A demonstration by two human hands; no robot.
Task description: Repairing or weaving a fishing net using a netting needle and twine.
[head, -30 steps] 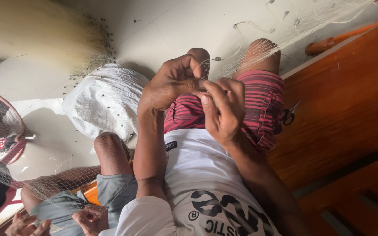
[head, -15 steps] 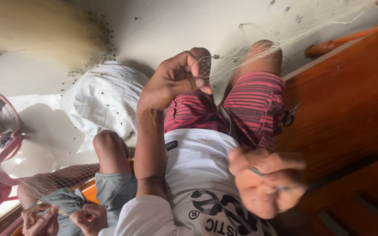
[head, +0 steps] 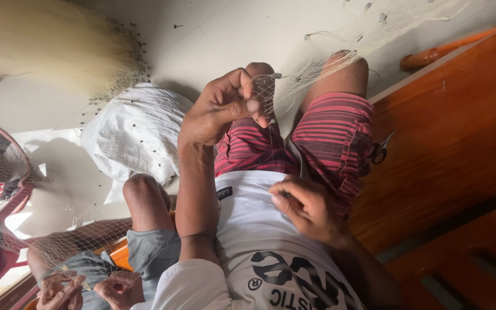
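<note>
Fishing net (head: 294,86) hangs stretched over my knees, its mesh pinched between thumb and fingers of my left hand (head: 222,106). My right hand (head: 308,209) is drawn back at my shirt, fingers curled on something too small to make out. Judging by the loose netting ahead, plenty remains unworked.

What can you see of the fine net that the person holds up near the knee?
The net is a very fine, pale, almost see-through mesh of thin thread, with small dark knots or weights along it. The left hand pinches a bunched part of it between thumb and fingers in front of the knee. From there it spreads, loose and slack, over the other knee and across the white floor.
</note>
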